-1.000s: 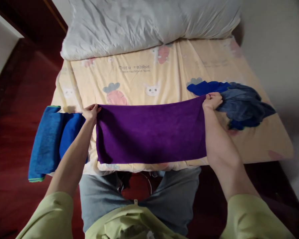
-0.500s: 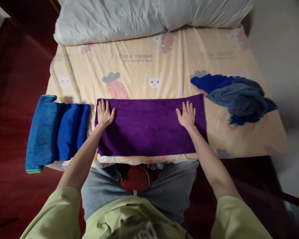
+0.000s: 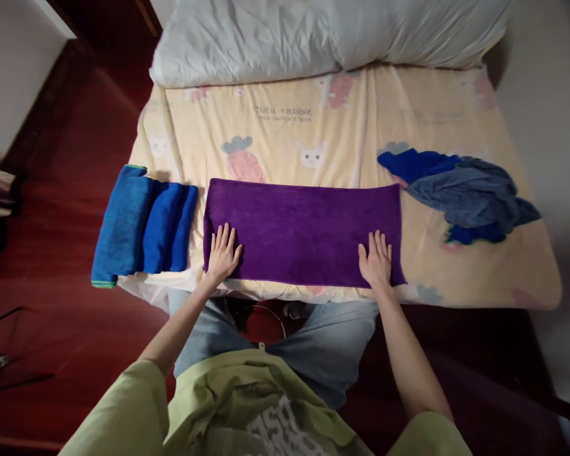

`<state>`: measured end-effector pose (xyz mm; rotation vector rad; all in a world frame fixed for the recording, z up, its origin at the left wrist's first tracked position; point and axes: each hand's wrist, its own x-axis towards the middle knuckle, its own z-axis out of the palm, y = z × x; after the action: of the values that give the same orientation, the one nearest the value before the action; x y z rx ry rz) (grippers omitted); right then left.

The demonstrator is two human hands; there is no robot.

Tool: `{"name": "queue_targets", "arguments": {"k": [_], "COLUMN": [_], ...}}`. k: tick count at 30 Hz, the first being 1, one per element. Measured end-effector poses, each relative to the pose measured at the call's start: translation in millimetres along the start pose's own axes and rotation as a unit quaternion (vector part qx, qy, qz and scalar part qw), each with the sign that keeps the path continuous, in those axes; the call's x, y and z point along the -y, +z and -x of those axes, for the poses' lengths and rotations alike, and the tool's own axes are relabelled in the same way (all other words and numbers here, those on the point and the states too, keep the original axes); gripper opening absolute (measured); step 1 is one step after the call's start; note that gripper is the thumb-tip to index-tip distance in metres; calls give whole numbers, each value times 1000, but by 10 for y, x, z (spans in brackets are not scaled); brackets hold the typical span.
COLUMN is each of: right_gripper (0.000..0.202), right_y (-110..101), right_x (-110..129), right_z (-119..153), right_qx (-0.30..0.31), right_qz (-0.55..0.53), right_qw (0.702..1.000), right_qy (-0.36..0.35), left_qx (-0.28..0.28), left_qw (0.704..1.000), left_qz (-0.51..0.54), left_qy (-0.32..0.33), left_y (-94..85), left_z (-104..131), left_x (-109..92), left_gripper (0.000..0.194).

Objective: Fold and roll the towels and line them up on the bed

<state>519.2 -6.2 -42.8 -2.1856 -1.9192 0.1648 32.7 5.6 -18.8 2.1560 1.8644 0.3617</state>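
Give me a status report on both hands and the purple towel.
Left hand and right hand open, flat on purple towel's near edge. Towel folded, lying flat on bed. Blue towels left, crumpled blue cloths right, both apart.

The purple towel (image 3: 304,231) lies flat on the bed's near edge (folded into a long strip).

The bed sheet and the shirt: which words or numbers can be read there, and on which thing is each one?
"Cute rabbit": on the yellow bed sheet, above the rabbit face; slightly blurred.
Smaller line beneath it: too blurred to read.
Print on the green shirt: grey characters, cut off and not legible.
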Motion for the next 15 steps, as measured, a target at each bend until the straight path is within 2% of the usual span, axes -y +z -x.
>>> {"name": "queue_targets", "arguments": {"k": [2,4,7,8,11,13,15], "right_gripper": [65,65,66,65,58,54,54], "right_y": [-58,-115,-190,-213,-274,-300,-312], "right_x": [-196,-398,-641,-700,-813,-841,-842], "right_z": [248,434,641,697,823,860,858], "right_qx": [-9,-17,-42,-59,-111,-114,-101], "right_qz": [-3,-9,-36,-45,-60,-84,-124], "right_qw": [1000,999,995,993,978,965,949], "right_qy": [26,50,78,94,164,219,271], "left_qx": [-9,-43,-127,-137,-94,-60,-39], "left_qw": [1000,998,982,977,980,984,982], "left_qz": [11,35,67,75,88,98,116], "left_qy": [-12,-33,-121,-147,-153,-134,-145], "left_y": [-78,-162,-262,-285,-329,-354,-391], "left_z": [268,496,803,892,1057,1052,967], "left_x": [44,140,358,437,619,659,633], "left_gripper": [63,57,50,48,41,38,36]}}
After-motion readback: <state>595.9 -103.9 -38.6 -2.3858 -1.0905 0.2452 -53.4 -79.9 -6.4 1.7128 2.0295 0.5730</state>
